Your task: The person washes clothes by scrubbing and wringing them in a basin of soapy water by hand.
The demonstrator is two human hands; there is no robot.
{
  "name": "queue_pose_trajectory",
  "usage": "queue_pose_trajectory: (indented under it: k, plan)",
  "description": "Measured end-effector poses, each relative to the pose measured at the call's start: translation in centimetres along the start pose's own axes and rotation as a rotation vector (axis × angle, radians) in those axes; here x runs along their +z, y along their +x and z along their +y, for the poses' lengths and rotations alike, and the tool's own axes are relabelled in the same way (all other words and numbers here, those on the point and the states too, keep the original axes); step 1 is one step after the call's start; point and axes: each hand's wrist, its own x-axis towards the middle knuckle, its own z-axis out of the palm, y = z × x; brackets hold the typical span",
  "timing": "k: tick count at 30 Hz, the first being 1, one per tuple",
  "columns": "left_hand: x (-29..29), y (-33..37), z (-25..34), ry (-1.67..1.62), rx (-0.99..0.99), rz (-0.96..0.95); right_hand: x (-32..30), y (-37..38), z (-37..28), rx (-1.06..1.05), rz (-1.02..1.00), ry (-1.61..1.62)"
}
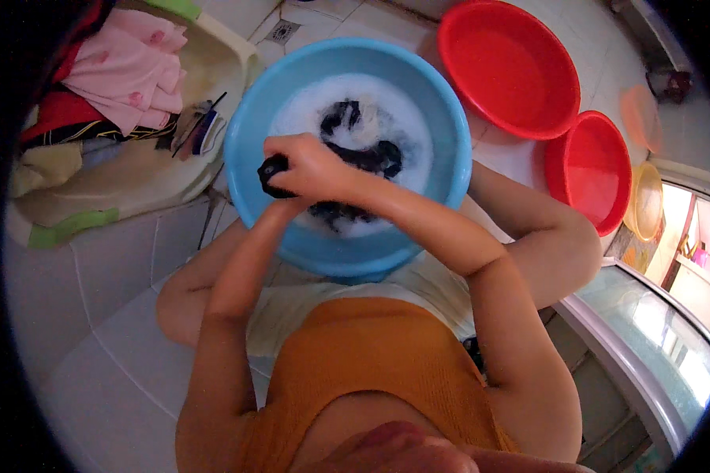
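A large light-blue basin [254,101] stands in front of me, between my legs. Inside, black cloth [363,158] lies partly sunk in white, sudsy water [414,118]. Above the basin's left side, my right hand [312,164] is closed around a bunched, wet-looking black cloth [274,175]. A dark lump of this cloth sticks out on the left of the fingers. My left hand [286,205] meets the right one from below, at the same bundle. Its fingers are hidden behind the right hand and the cloth, so its grip does not show.
Two red basins, a larger one [509,67] and a smaller one [588,173], are at the right. Beyond them is a yellowish basin [645,201]. At the left, a pale tub [146,181] with green ends holds a pink towel [126,67] and other clothes. A floor drain [282,31] lies behind.
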Motion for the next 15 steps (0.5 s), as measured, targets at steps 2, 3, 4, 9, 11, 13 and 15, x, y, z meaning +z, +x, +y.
queue_pose_trajectory:
  k: [2, 3, 4, 9, 11, 13, 15]
  plan:
    - [-0.3, -1.3, -0.8, -0.130, -0.041, 0.101, -1.0, 0.8, 1.6, 0.227, -0.118, 0.189]
    - [-0.6, -2.1, 0.1, -0.176, -0.127, 0.114, -1.9, 1.4, 3.0, 0.289, -0.128, 0.345]
    - [-1.1, -3.0, 1.0, -0.223, -0.216, 0.136, -2.9, 2.0, 5.6, 0.291, -0.146, 0.399]
    - [-2.7, -5.8, 7.3, -0.563, -0.408, 0.082, -5.0, 0.2, 22.2, 0.536, -0.153, -0.255]
    - [-3.5, -7.2, 9.2, -0.825, -0.496, 0.124, -2.9, -1.1, 24.3, 0.475, -0.226, -0.683]
    - [-4.9, -8.3, 9.2, -0.921, -0.406, 0.175, 0.3, -1.6, 24.0, 0.571, -0.372, -0.833]
    - [-6.7, -9.8, 9.0, -0.965, -0.228, 0.257, 4.0, -0.9, 22.1, 0.673, -0.565, -0.868]
